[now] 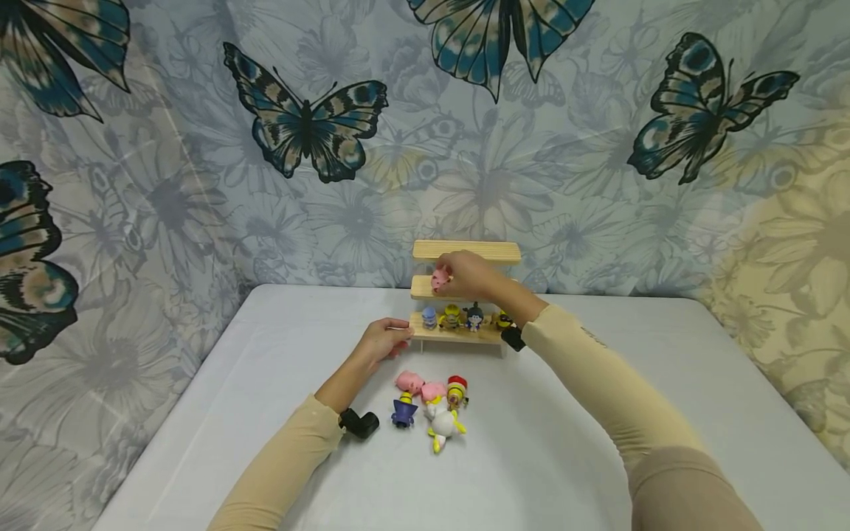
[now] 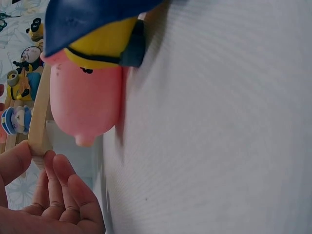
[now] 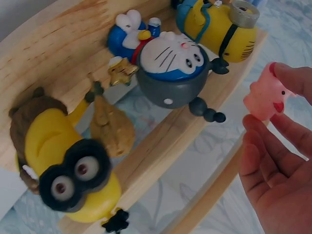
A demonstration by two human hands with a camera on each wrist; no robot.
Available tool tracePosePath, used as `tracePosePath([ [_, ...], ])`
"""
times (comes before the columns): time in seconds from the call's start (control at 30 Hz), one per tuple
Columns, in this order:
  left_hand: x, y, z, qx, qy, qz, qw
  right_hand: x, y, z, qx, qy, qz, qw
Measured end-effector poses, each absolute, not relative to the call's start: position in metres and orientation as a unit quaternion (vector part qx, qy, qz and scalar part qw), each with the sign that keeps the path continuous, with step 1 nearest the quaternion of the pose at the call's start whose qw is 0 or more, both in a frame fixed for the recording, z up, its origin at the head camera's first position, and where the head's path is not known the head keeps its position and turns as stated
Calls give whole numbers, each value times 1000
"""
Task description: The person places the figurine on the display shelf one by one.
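Observation:
My right hand (image 1: 470, 274) pinches a small pink pig figure (image 3: 267, 92) between thumb and fingers, at the middle tier of a wooden three-tier display shelf (image 1: 465, 251). Whether the pig touches that tier is unclear. With thumb and fingertips, my left hand (image 1: 381, 341) grips the left front corner of the bottom tier (image 2: 40, 131). Along this tier stand a small blue-capped figure (image 2: 19, 119), a yellow minion (image 1: 451, 317), a blue-and-white cat figure (image 3: 173, 63) in a grey outfit, and a goggled minion (image 3: 73, 161) beside a brown lute-shaped piece (image 3: 113, 129).
In front of the shelf lie pink figures (image 1: 409, 381), a blue-caped minion (image 1: 403, 413), a red-hatted minion (image 1: 457, 391) and a white-and-yellow figure (image 1: 443, 423). They rest on a white-covered table (image 1: 564, 457). A butterfly-patterned cloth (image 1: 465, 162) hangs close behind the shelf.

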State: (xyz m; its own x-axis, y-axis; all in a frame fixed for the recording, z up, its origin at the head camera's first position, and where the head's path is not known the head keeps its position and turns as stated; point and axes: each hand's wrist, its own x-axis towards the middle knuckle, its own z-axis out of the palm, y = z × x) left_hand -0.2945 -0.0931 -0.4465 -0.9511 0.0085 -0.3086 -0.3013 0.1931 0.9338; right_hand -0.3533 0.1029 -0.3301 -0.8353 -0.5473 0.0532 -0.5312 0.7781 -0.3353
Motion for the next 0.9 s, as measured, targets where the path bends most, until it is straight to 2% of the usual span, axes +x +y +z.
tracePosePath([
  [0.9, -293, -94, -445, -90, 760, 630, 132, -355, 82, -342, -292, 948, -123, -10],
])
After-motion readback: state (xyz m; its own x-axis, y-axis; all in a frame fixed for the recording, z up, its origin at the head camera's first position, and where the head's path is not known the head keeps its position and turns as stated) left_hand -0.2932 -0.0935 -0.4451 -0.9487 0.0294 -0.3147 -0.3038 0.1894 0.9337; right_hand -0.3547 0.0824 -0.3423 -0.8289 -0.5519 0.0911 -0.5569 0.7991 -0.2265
